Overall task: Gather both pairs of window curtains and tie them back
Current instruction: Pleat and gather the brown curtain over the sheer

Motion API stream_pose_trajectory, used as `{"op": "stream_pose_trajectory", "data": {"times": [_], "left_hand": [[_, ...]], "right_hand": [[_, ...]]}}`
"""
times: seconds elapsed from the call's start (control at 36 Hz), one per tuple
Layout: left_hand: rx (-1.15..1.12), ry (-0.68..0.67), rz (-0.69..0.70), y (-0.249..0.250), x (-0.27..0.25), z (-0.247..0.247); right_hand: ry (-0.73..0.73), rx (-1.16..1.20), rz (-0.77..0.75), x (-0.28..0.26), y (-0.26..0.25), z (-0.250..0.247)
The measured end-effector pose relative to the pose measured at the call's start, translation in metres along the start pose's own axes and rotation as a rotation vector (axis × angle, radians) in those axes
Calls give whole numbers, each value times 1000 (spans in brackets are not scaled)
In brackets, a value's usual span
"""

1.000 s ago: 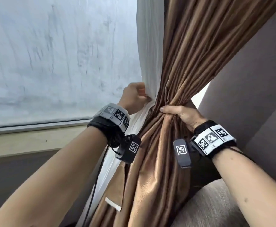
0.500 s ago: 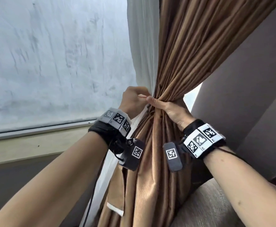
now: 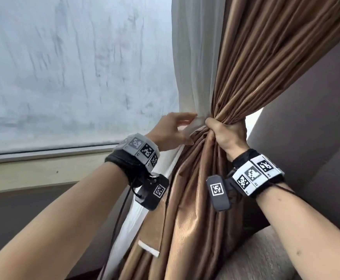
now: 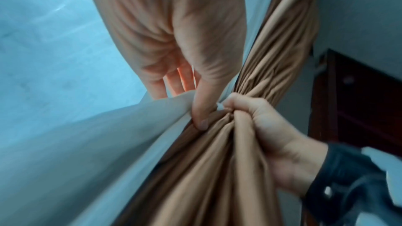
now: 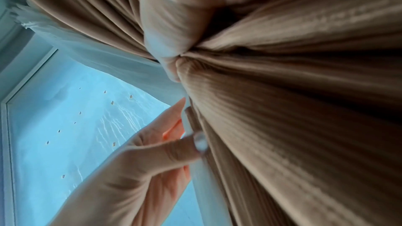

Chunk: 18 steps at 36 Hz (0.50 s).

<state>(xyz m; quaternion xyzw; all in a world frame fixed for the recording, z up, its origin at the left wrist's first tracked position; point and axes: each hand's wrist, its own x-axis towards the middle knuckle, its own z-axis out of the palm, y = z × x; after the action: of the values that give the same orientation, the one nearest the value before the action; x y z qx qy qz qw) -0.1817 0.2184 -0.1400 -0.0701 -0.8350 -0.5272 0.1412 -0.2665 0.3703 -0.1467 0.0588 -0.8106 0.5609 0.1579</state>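
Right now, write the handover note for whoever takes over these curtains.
Right hand: fist clamped round the gathered brown curtain; keep that grip.
Left hand: thumb and fingers pinch the white sheer curtain beside the bunch.
Done: brown curtain bunched at the window's right side.
Left: draw the sheer into the bunch and tie it; no tie-back is in view. The other pair is out of view.

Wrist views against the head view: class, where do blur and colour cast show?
Head view: sharp, neutral daylight, brown curtain crisp. Left wrist view: soft, window glass tinted blue. Right wrist view: the right hand is a blurred mass up close, and the left hand is backlit.
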Motion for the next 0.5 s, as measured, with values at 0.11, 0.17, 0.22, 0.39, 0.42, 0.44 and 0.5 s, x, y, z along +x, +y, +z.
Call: {"op": "stream_pose_trajectory", "data": {"times": [0.11, 0.17, 0.22, 0.39, 0.42, 0.44, 0.5], "left_hand": [[331, 4, 108, -3, -3, 1], [367, -28, 118, -5, -2, 0], [359, -72, 65, -7, -1, -3], [367, -154, -4, -9, 1, -10], [368, -152, -2, -9, 2, -11], [367, -149, 0, -10, 3, -11], [330, -150, -6, -10, 3, -12]], "right_hand": [[16, -6, 0, 5, 4, 0], [13, -3, 4, 7, 5, 0], [15, -4, 4, 9, 7, 1], [6, -14, 3, 11, 8, -1], [3, -14, 2, 11, 9, -2], [3, -14, 2, 11, 8, -2], [2, -9, 6, 10, 8, -2]]}}
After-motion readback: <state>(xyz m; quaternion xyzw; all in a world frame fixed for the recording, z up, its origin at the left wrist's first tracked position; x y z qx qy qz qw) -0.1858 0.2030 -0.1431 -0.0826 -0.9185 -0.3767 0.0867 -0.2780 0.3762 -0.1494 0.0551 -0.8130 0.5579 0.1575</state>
